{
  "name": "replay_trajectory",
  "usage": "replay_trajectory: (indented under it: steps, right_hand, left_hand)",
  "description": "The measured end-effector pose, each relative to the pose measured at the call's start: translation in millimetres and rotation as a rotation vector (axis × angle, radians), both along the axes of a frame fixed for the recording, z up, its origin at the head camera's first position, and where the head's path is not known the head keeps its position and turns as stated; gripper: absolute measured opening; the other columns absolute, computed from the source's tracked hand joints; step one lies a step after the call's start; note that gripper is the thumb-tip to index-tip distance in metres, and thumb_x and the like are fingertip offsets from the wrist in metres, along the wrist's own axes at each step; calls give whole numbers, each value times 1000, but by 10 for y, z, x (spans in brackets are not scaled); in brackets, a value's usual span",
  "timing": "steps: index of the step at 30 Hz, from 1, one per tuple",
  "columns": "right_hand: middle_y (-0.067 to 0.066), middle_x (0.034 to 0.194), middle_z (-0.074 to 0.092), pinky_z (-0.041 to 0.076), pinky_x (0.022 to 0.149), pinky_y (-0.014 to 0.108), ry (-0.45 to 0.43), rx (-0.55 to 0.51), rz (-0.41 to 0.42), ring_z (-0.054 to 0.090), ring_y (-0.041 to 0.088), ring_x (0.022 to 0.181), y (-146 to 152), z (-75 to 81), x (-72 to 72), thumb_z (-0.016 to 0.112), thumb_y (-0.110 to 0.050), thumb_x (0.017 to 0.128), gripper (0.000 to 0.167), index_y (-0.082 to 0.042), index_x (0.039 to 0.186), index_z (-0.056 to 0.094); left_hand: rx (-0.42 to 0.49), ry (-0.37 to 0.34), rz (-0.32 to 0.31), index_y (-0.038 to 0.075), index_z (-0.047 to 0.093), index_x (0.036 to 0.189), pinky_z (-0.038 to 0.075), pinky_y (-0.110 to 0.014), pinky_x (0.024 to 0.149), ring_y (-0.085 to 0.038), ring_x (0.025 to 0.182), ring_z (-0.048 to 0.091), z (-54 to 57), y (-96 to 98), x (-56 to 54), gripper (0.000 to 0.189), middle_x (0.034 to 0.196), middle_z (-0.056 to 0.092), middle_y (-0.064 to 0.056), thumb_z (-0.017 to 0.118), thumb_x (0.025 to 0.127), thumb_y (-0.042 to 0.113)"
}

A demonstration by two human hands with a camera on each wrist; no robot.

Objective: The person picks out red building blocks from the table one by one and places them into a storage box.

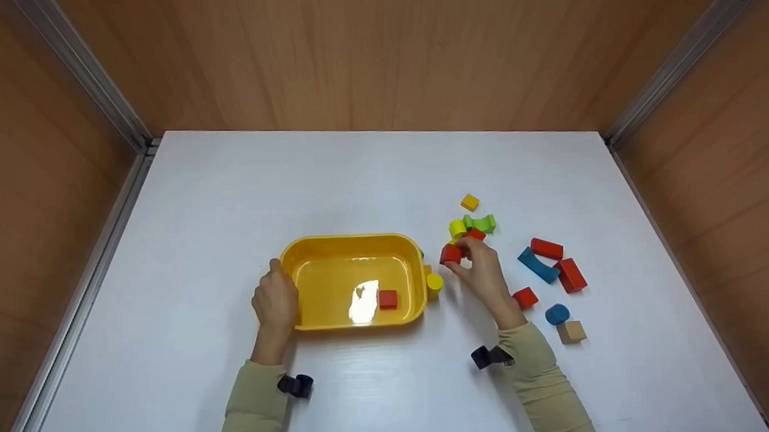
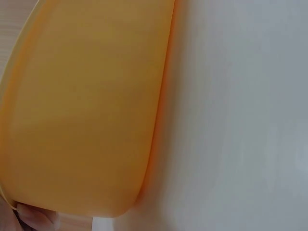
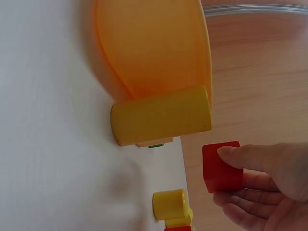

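A yellow plastic tub (image 1: 335, 275) stands on the white table, with one red block (image 1: 388, 299) lying inside it. My left hand (image 1: 276, 298) grips the tub's left rim, thumb and fingertips showing at its edge in the left wrist view. To the right of the tub, my right hand (image 1: 485, 273) pinches a red cube (image 3: 222, 166) between thumb and fingers, raised above the table. A yellow cylinder (image 3: 161, 115) stands upright against the tub's right wall. Just beyond the right hand lie a green curved block (image 1: 481, 223), a short yellow cylinder (image 1: 457, 228) and another red block (image 1: 476, 233).
A yellow cube (image 1: 470, 202) lies farther back. Right of my right forearm are a blue arch (image 1: 538, 265), several red blocks (image 1: 571, 275), a blue cylinder (image 1: 557, 313) and a plain wooden cube (image 1: 571, 331). Wooden panels (image 1: 379, 56) wall the table at the back and sides.
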State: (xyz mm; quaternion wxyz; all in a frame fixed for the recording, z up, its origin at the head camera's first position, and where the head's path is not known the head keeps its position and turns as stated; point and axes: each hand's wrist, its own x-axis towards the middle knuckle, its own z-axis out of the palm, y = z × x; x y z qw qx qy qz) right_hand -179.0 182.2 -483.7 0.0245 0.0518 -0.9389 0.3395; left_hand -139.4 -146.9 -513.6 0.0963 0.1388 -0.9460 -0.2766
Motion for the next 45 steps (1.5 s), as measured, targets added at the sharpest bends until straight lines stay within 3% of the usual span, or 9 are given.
replay_trajectory:
  steps: [11, 18, 29, 40, 45]
  right_hand:
    - [9, 103, 58, 45, 81, 30, 40, -94, 28, 53, 20, 90, -181, 210, 20, 70, -12, 75, 37, -3, 107, 55]
    - [7, 98, 59, 46, 78, 31, 88, -114, 74, 54, 19, 86, -313, 256, 6, 72, -13, 72, 34, -4, 102, 57]
    - [8, 94, 59, 46, 76, 32, 129, -141, 164, 55, 19, 83, -565, 237, -19, 72, -14, 74, 30, -2, 97, 57]
    - [9, 95, 58, 46, 79, 30, 54, -94, 194, 55, 19, 85, -774, 155, -43, 71, -15, 74, 34, -2, 99, 54]
    - [10, 93, 57, 46, 76, 29, 70, -63, 241, 55, 19, 83, -842, 98, -56, 72, -15, 74, 33, -1, 97, 54]
  left_hand:
    - [-9, 28, 11, -9, 48, 99, 45, -39, 43, -30, 54, 58, 10, 11, -4, 16, 70, 58, -22, 42, 90, 1]
    - [-7, -8, 7, -9, 47, 101, 45, -39, 45, -30, 57, 59, 10, 16, -13, 16, 73, 58, -22, 41, 91, 2]
    - [8, -11, 3, -7, 47, 99, 42, -34, 41, -24, 51, 54, 5, 8, -11, 15, 69, 57, -19, 39, 91, 2]
    - [4, 4, 6, -8, 47, 101, 42, -35, 41, -23, 50, 51, 9, 12, -8, 17, 68, 56, -18, 40, 91, 2]
    - [2, -19, 14, -8, 47, 102, 44, -38, 44, -26, 54, 55, 0, 19, -26, 17, 72, 58, -20, 40, 91, 3]
